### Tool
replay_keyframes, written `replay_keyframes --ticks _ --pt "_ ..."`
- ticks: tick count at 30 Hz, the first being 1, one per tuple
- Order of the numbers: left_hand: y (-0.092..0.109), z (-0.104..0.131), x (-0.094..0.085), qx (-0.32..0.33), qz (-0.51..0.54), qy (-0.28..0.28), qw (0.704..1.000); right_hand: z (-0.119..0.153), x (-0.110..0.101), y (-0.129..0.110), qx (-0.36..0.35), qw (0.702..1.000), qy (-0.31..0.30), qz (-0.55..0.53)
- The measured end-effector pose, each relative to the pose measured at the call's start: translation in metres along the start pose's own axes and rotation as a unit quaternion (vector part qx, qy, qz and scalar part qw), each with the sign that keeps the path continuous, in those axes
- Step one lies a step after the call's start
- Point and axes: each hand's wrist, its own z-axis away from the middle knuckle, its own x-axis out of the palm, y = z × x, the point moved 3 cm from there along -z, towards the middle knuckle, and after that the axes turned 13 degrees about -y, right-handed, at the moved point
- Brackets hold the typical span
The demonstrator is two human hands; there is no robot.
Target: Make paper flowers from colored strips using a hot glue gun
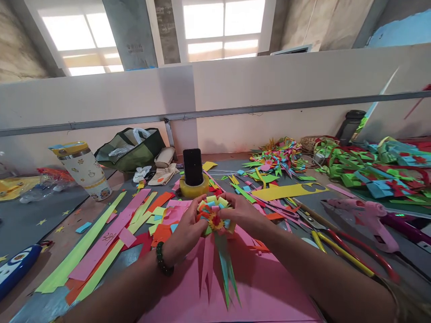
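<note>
Between both hands is a colourful paper flower (215, 218) with an orange-yellow centre and looped strips around it. My left hand (190, 229), a dark beaded bracelet at its wrist, grips the flower's left edge with curled fingers. On the other side my right hand (243, 214) pinches the upper right edge. Pink and green pointed paper tails (225, 269) hang from the flower toward me. Beneath it lies a large pink sheet (269, 287). The fingertips behind the flower are partly hidden.
Paper strips (111, 235) lie left, near a tumbler (84, 172). A phone (193, 167) leans upright at a yellow tape roll (194, 186). To the right are scissors (311, 220), red-handled pliers (357, 244) and a pink glue gun (370, 215). Finished-looking paper flowers (278, 157) are piled behind.
</note>
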Motion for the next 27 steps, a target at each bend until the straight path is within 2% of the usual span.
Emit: replay_keyframes --ticks 5,10,15,27 --pt "-0.0008 -0.0025 -0.0025 0.036 -0.034 0.035 0.998 0.0005 0.0037 -0.0028 0.019 0.999 -0.028 -0.009" --pt "-0.0017 -0.0004 -0.0009 0.053 -0.074 0.018 0.996 -0.0008 0.0047 -0.0029 -0.007 0.998 -0.038 -0.045" --pt "-0.0021 0.0013 0.0009 0.070 -0.109 0.009 0.992 -0.0014 0.0033 -0.0010 -0.011 1.000 -0.022 0.006" --pt "0.0017 0.0015 0.0041 0.071 -0.056 0.000 0.996 -0.0018 0.0018 -0.0007 -0.023 0.997 0.004 0.073"
